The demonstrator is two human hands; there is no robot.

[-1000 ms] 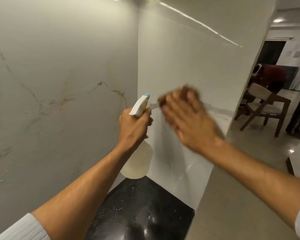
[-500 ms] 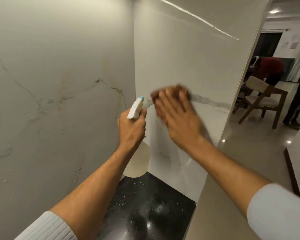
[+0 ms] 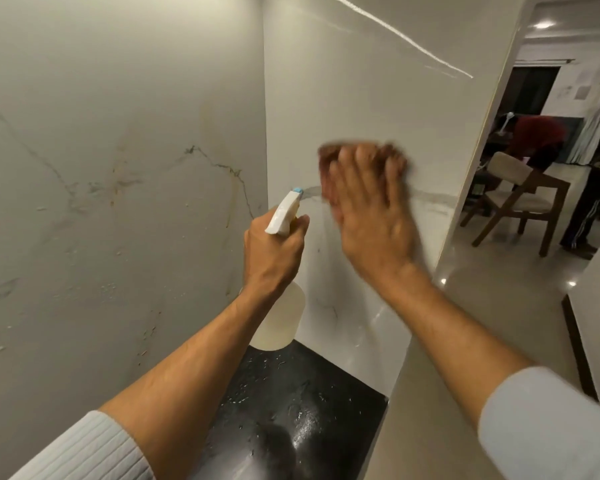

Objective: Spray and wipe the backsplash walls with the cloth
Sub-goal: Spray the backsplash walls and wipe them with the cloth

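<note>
My right hand lies flat against the right backsplash wall, pressing a brown cloth whose blurred edge shows past my fingertips. My left hand grips a white spray bottle by its neck; the blue nozzle tip points at the right wall, just left of the cloth. The pale bottle body hangs below my wrist. The left backsplash wall is white marble with grey and rust veins and water droplets.
A wet black countertop sits below in the corner. To the right, past the wall's end, a glossy floor leads to a wooden chair and a standing person.
My right hand with the cloth slid left along the right wall, then back right and slightly up. My left hand has kept the bottle in about the same place.
</note>
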